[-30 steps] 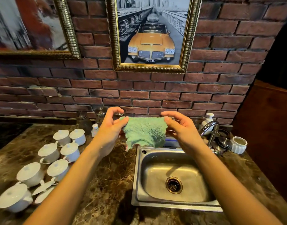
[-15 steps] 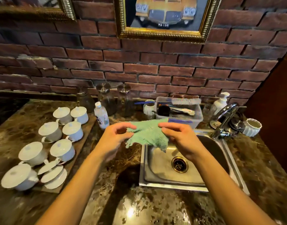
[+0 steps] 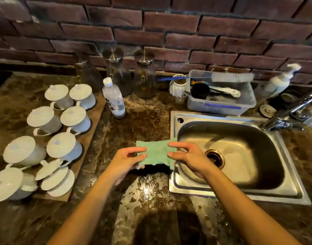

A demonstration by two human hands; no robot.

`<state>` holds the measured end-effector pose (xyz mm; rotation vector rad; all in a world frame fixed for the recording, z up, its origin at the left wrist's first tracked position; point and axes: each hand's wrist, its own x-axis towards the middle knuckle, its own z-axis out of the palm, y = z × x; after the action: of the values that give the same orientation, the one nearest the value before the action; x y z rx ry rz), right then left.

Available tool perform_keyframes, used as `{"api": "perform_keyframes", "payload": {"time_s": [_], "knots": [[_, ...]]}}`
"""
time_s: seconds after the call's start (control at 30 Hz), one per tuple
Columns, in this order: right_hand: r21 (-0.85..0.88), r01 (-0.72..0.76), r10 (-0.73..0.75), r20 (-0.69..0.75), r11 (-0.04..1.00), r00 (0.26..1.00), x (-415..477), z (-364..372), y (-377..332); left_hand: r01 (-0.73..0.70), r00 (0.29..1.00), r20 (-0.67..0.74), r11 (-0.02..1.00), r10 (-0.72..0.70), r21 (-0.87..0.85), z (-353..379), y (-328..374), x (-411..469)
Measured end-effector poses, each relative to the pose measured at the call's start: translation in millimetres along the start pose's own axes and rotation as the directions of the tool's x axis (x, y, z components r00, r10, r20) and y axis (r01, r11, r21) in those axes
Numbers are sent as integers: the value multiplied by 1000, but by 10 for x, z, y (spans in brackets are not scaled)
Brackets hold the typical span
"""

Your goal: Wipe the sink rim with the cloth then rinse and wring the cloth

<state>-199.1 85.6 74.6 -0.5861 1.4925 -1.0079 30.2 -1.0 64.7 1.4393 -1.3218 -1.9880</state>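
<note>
A green cloth (image 3: 156,153) is stretched flat between both hands, just above the left rim of the steel sink (image 3: 173,184). My left hand (image 3: 128,160) pinches the cloth's left edge over the dark marble counter. My right hand (image 3: 188,156) pinches its right edge, over the sink's left side. The basin holds no dishes, and its drain (image 3: 215,157) shows just right of my right hand. The faucet (image 3: 289,112) reaches in from the right.
Several white lidded cups (image 3: 63,145) sit on a board at left. A plastic bottle (image 3: 114,99) and glass jars (image 3: 144,76) stand behind. A clear tub (image 3: 222,103) of utensils and a soap dispenser (image 3: 278,82) line the brick wall.
Both hands have lowered the cloth from chest height near the wall down to the sink's left rim. The view has tilted down toward the counter.
</note>
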Motion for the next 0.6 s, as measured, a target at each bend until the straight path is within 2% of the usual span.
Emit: {"api": "perform_keyframes", "payload": {"time_s": [0.2,0.27,0.33,0.4,0.43,0.47,0.53,0.6], "knots": [[-183,-82,100,93,980,991,425,2,173,-5,996,83,972,-15,236,-189,-89,427],[-331,-66,105,102,941,989,515,23,257,-25,991,134,933,-25,359,-250,-161,547],[-566,31,34,104,824,994,616,54,374,-92,991,134,794,14,600,-296,-268,662],[-798,158,-63,149,582,987,682,57,475,-163,986,143,618,81,769,-267,-358,715],[-862,204,-100,178,463,979,700,56,519,-182,983,150,543,104,820,-238,-395,717],[-894,221,-114,192,388,975,699,55,533,-184,982,146,481,116,857,-203,-407,702],[-916,224,-138,188,334,973,665,58,548,-153,985,108,407,131,901,-178,-424,673],[-922,200,-155,156,331,976,633,7,531,-78,995,45,381,95,921,-203,-389,660]]}}
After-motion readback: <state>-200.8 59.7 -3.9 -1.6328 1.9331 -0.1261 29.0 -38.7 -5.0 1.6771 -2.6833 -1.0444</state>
